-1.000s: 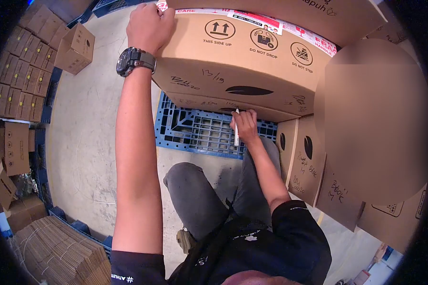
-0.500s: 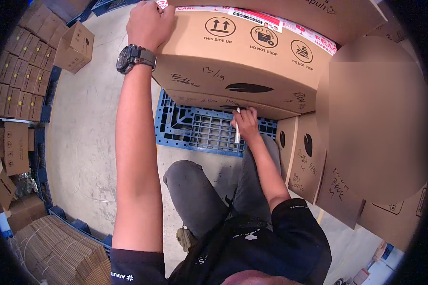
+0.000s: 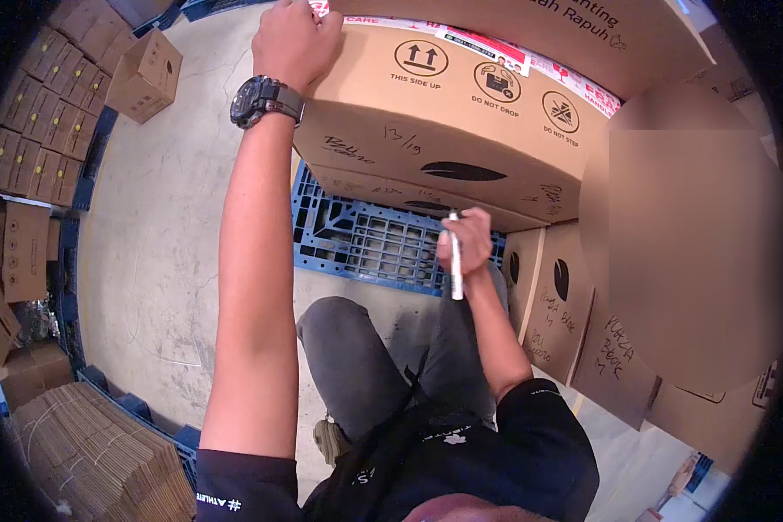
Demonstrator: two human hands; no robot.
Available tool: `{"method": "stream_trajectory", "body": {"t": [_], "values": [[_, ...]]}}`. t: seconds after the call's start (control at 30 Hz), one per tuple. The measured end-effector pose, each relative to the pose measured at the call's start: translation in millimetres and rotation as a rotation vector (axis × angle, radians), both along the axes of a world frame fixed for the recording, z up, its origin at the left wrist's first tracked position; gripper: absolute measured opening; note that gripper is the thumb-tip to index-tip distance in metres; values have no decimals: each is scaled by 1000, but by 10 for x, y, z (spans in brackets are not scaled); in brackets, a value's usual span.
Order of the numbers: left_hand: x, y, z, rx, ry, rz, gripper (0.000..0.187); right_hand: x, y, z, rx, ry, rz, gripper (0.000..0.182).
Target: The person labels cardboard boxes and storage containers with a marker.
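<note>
My left hand (image 3: 296, 39) rests on the top left corner of a large cardboard box (image 3: 365, 65), its fingers curled over the edge. The box carries printed handling symbols and red-and-white tape, with handwriting on its lower face. Below it, another carton (image 3: 487, 211) with writing stands on a blue plastic pallet (image 3: 322, 252). A white marker (image 3: 457, 270) is held in my right hand (image 3: 468, 239), its tip pointing up toward the lower carton and a little away from it.
Marked cartons (image 3: 561, 304) stand at the right, beside a large blurred area. Flat cardboard bundles (image 3: 104, 444) lie at the lower left. Stacked boxes (image 3: 39, 113) and an open box (image 3: 145, 76) are at the upper left, along blue pallets.
My right hand has drawn back from the lower carton, down and slightly right, with the marker. The view has shifted a little; my left hand stays on the box corner.
</note>
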State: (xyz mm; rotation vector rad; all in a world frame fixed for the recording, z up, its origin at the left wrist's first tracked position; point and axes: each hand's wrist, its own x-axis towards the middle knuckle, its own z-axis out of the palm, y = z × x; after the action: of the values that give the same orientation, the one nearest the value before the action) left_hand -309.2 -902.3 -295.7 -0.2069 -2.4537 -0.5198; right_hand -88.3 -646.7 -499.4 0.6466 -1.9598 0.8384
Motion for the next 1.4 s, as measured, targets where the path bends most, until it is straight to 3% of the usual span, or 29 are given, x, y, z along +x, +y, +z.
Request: {"method": "stream_trajectory", "body": {"t": [0.2,0.33,0.43,0.53,0.73,0.87,1.03,1.17,1.23,1.4], "values": [[71,35,38,-4,-63,37,38,-455,204,1234,-133,356,-98,29],[79,29,30,0,-14,21,38,-838,288,1938,-311,277,-213,32],[136,67,69,24,-29,6,31,-1127,397,2221,-69,142,-232,31],[180,66,116,44,-60,14,31,-1171,296,2195,313,-75,-238,33],[167,22,48,73,-16,-6,29,-1078,192,2237,407,-236,-263,41],[260,-24,53,112,-38,-60,26,-1062,183,2215,407,-240,-279,40],[270,32,167,336,-156,-82,25,-1055,210,2343,286,-390,-288,42],[221,43,216,480,-220,35,26,-1113,167,2400,224,-440,-316,43],[171,31,293,554,-382,126,28,-1131,160,2392,223,-445,-333,43],[129,68,318,311,-380,196,29,-1173,227,2420,136,-515,-315,44]]}}
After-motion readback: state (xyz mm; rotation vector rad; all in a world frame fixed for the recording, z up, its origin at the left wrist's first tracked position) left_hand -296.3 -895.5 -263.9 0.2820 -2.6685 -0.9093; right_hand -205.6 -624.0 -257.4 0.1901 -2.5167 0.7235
